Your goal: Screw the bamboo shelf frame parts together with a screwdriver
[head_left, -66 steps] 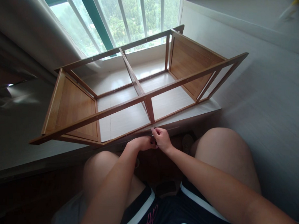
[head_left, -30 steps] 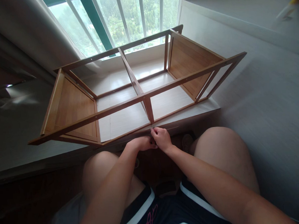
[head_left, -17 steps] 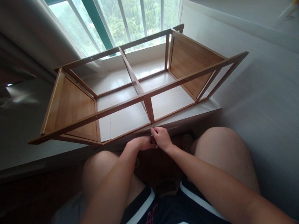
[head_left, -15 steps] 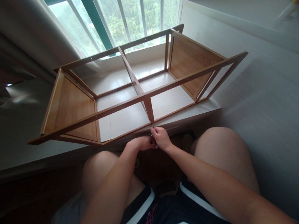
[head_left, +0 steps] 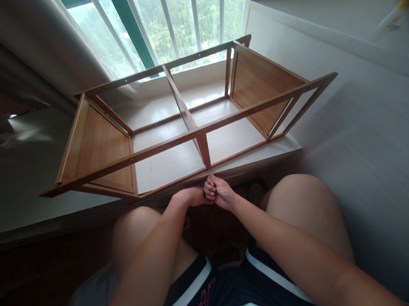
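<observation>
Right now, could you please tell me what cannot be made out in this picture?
Head view: the thin piece in the grip of the right hand is too small to identify.
Head view: the fingertips of the left hand are hidden behind the right hand.
Head view: the yellow thing by the top right edge is blurred.

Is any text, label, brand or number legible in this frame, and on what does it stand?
Pink script lettering on the black shorts: partly cut off by the picture's edge and an arm, not readable.
Wooden shelf frame: no label, number or marking visible.
</observation>
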Motion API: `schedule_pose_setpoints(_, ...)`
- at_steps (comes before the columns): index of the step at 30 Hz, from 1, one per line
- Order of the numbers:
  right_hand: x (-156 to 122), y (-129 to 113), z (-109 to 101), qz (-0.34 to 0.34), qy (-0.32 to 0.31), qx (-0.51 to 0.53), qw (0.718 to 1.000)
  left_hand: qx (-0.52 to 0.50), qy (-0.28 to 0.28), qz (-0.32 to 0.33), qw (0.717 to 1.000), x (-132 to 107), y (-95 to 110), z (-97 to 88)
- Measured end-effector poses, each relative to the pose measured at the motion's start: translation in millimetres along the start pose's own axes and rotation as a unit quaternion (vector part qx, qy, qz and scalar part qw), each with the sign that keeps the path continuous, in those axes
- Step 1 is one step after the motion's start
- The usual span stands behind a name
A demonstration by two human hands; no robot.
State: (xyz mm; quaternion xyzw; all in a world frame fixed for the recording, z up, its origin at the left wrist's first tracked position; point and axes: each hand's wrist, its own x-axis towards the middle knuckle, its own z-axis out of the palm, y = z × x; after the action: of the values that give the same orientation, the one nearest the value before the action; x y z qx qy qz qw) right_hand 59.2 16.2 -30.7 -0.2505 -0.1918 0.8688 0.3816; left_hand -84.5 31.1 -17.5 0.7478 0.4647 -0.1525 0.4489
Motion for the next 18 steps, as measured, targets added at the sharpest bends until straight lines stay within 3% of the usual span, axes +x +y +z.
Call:
schedule_pose_setpoints(7, 1.6, 4.7, 3.2, -0.034, 0.018, 0.007, 0.999, -0.012, 0.004, 0.019, 1.0, 3.8, -2.6, 2.9)
schedule_pose_setpoints(18, 1.9, 8.0, 10.1, -0.067, 0.103, -0.061, 0.991, -0.013, 0.002, 0.019, 1.0, 6.1, -2.5, 3.2)
